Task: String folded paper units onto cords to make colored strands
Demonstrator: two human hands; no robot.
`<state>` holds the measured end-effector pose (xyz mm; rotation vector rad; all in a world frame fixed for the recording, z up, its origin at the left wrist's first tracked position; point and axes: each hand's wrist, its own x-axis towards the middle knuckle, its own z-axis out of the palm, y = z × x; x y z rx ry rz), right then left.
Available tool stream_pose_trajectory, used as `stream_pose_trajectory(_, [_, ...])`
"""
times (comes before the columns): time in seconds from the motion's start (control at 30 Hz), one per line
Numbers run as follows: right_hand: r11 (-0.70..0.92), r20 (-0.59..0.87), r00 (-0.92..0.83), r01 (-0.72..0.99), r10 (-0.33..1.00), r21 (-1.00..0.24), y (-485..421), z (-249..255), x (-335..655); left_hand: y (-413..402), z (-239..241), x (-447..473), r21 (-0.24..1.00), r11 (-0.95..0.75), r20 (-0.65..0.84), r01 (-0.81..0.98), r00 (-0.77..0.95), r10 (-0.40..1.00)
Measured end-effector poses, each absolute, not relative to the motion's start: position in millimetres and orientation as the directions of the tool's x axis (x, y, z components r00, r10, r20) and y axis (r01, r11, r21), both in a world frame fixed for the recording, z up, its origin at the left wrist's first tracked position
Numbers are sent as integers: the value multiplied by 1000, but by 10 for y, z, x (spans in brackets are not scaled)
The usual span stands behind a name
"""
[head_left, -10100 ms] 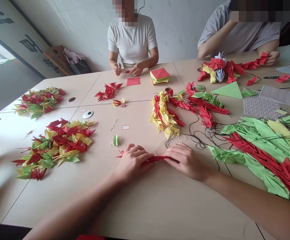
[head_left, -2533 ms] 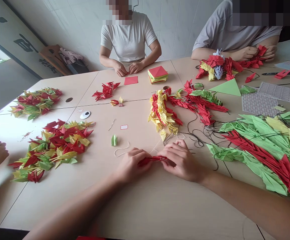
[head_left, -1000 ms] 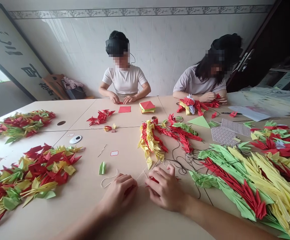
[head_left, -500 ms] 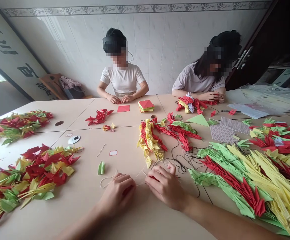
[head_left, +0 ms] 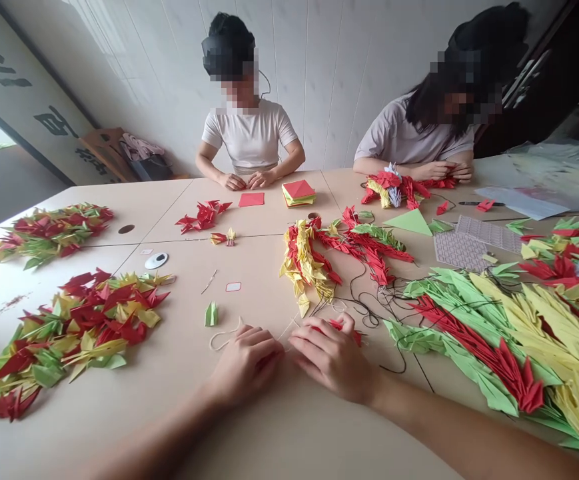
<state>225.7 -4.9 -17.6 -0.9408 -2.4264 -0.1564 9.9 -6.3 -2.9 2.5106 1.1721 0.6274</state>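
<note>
My left hand (head_left: pixel 255 359) is closed, fingers curled down near the table in front of me. A white string (head_left: pixel 223 339) loops out behind it, and a thin strand runs toward the gap between my hands. Close on the right, my right hand (head_left: pixel 330 357) is also closed, its fingers bent round a red folded-paper piece (head_left: pixel 338 325) that shows past the knuckles; most of it is hidden. Just beyond lies a bunch of yellow and red folded-paper pieces (head_left: pixel 309 263). A small green folded piece (head_left: pixel 211 314) stands left of my left hand.
Piles of folded paper (head_left: pixel 84 327) lie at left, and long green, red and yellow paper chains (head_left: pixel 489 347) at right. Black cords (head_left: pixel 364 300) tangle near my right hand. Two people sit across the table, with a stack of square paper (head_left: pixel 299 192) between them.
The view has tilted down and shifted slightly. My hands stay close together, their fingers still curled. More of the red paper shows beyond my right hand.
</note>
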Motion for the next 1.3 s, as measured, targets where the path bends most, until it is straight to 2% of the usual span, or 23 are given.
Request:
stream_pose_trajectory(0.17, [721,502,-567,668,653,-183,2,-207,2299,-66,-14,92,444,-608,225,658,575,786])
stream_pose_trajectory(0.33, [708,522,-541,679,660,-193,30,-190,2313,-61,-25,77,441,-611,238,657,571,786])
stream_pose_trajectory(0.57, [725,625,-489,663,609,-188,49,-71,2402,-62,-14,100,421,-613,250,669,564,787])
stream_pose_trajectory(0.67, [725,675,-428,648,601,-235,66,-13,2454,-67,-15,109,417,-620,266,664,563,782])
stream_pose_trajectory(0.77, [721,644,-431,632,632,-285,75,0,2457,-70,-17,114,411,-614,269,674,554,788])
stream_pose_trajectory(0.93, [769,526,-593,604,610,-210,62,-95,2395,-58,-25,108,403,-590,245,700,539,806])
stream_pose_trajectory(1.07, [758,486,-631,643,604,-108,64,-151,2389,-44,-28,101,401,-562,204,723,528,824])
stream_pose_trajectory(1.3, [767,529,-608,626,592,-140,81,-122,2435,-21,59,71,350,-570,102,743,575,812])
